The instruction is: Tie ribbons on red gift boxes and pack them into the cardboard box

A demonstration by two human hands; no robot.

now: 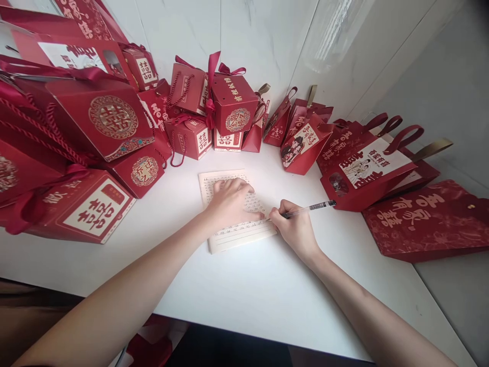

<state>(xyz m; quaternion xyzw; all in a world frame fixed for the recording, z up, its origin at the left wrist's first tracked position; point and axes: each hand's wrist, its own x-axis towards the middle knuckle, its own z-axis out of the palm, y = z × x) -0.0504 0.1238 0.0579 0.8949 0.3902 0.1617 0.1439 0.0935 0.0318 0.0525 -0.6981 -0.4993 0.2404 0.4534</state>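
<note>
Red packaging ringed round a lined sheet, pen tip down

Head view, the only one.

- Lined sheet (237,237) lies near the middle of the white bench (248,300), turned slightly askew. Its upper rows are filled with small writing and its lowest lines are blank.
- Left grip (231,201) is released: palm down, fingers loosely spread over the written part. It grasps nothing. Judged as a weight, pinning the paper so it does not slide.
- Right grip (295,230) is clenched on a pen (311,207), just beside the sheet's right edge. The tip touches the paper by the left fingertips and the barrel slants up and away to the right, an ordinary writing hold. The heel of the hand rests on the bench, likely for steadiness.
- Gift boxes (234,102) with ribbons are stacked along the far wall (248,30) and down the left. A large box (89,209) lies nearest the left forearm.
- Handled bags (367,165) stand at the right, with a flat bag (428,221) lying beyond them.
- All of this packaging sits apart from the sheet, in an arc around it.
</note>
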